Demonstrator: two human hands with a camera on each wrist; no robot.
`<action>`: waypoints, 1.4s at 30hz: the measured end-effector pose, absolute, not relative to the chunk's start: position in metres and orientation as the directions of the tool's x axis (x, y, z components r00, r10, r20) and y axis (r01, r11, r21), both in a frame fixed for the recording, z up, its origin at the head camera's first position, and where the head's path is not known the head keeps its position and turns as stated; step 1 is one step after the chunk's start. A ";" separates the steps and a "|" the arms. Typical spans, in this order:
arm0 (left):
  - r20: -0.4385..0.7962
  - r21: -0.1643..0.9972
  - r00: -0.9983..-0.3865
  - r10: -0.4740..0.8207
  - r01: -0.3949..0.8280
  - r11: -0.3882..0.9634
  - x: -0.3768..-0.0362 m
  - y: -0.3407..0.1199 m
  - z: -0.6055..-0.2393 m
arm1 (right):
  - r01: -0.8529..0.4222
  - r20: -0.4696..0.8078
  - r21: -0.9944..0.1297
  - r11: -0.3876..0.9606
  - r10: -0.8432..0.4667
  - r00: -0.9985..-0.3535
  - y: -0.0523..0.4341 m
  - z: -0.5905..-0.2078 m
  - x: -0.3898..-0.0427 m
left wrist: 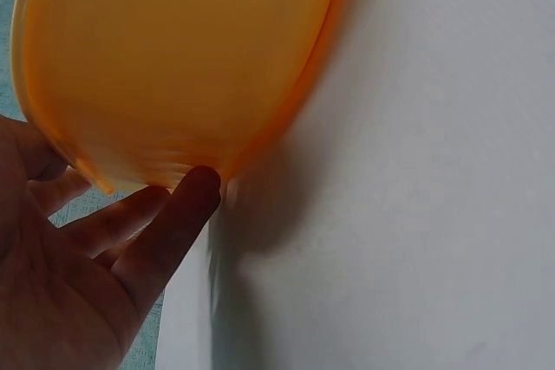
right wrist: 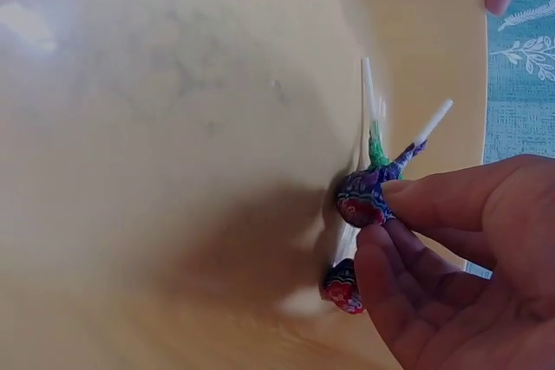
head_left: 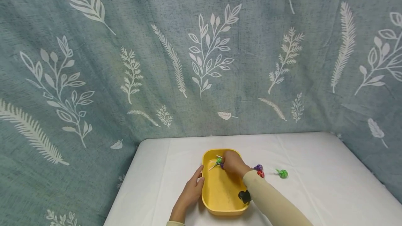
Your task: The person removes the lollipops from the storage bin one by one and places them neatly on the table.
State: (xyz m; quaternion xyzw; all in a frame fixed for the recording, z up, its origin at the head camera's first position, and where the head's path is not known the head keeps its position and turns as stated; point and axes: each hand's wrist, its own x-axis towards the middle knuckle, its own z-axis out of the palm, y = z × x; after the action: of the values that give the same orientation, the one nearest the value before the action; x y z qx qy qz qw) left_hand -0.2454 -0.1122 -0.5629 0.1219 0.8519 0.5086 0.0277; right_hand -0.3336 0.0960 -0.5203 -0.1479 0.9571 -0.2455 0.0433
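A yellow tray (head_left: 220, 206) sits on the white table near its front edge. My left hand (head_left: 195, 184) rests against the tray's left outer wall (left wrist: 173, 67) with straight fingers (left wrist: 173, 214). My right hand (head_left: 231, 163) reaches into the tray's far end and pinches a purple-wrapped lollipop (right wrist: 364, 197) by its head, low over the tray floor (right wrist: 173, 127). A green lollipop (head_left: 218, 161) and a red one (right wrist: 343, 288) lie in the tray beside it. On the table right of the tray lie a purple lollipop (head_left: 258, 167), a red lollipop (head_left: 261, 174) and a green lollipop (head_left: 282, 173).
A white cloth (head_left: 314, 170) covers the table, which ends at the left and right edges. A blue-grey curtain with a white leaf print (head_left: 201, 55) hangs behind and around it. A black wrist camera (head_left: 244, 196) sits on my right forearm above the tray's right rim.
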 end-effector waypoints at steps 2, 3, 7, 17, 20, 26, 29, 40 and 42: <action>0.075 0.874 -0.969 0.236 0.177 0.452 -0.245 -0.112 -0.563 | -0.290 0.008 -0.464 0.837 -0.323 -0.946 0.096 -0.521 -0.333; 0.079 0.875 -0.968 0.237 0.182 0.449 -0.245 -0.112 -0.563 | -0.298 0.013 -0.455 0.839 -0.328 -0.944 0.097 -0.521 -0.333; 0.068 0.874 -0.971 0.230 0.169 0.456 -0.245 -0.111 -0.563 | -0.322 0.030 -0.432 0.843 -0.343 -0.939 0.098 -0.523 -0.334; 0.109 0.867 -0.966 0.233 0.207 0.453 -0.246 -0.111 -0.564 | -0.294 -0.010 -0.429 0.854 -0.330 -0.944 0.098 -0.525 -0.334; 0.109 0.871 -0.966 0.236 0.207 0.446 -0.247 -0.110 -0.565 | -0.289 -0.028 -0.433 0.854 -0.333 -0.942 0.099 -0.526 -0.333; 0.078 0.877 -0.969 0.236 0.179 0.445 -0.247 -0.109 -0.564 | -0.282 -0.056 -0.489 0.825 -0.353 -0.934 0.100 -0.526 -0.332; 0.071 0.874 -0.970 0.232 0.173 0.454 -0.246 -0.110 -0.563 | -0.268 -0.066 -0.522 0.809 -0.352 -0.934 0.101 -0.521 -0.331; 0.083 0.868 -0.968 0.236 0.186 0.461 -0.246 -0.112 -0.564 | -0.292 -0.001 -0.565 0.772 -0.355 -0.935 0.108 -0.506 -0.324; 0.080 0.869 -0.969 0.234 0.183 0.459 -0.247 -0.112 -0.564 | -0.294 0.016 -0.562 0.774 -0.344 -0.939 0.109 -0.504 -0.322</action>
State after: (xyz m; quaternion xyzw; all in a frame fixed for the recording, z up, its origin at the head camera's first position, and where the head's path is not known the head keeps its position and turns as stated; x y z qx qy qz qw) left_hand -0.2466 -0.1121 -0.5642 0.1221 0.8538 0.5054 0.0256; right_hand -0.3221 0.1092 -0.5042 -0.1696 0.9407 -0.2906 0.0437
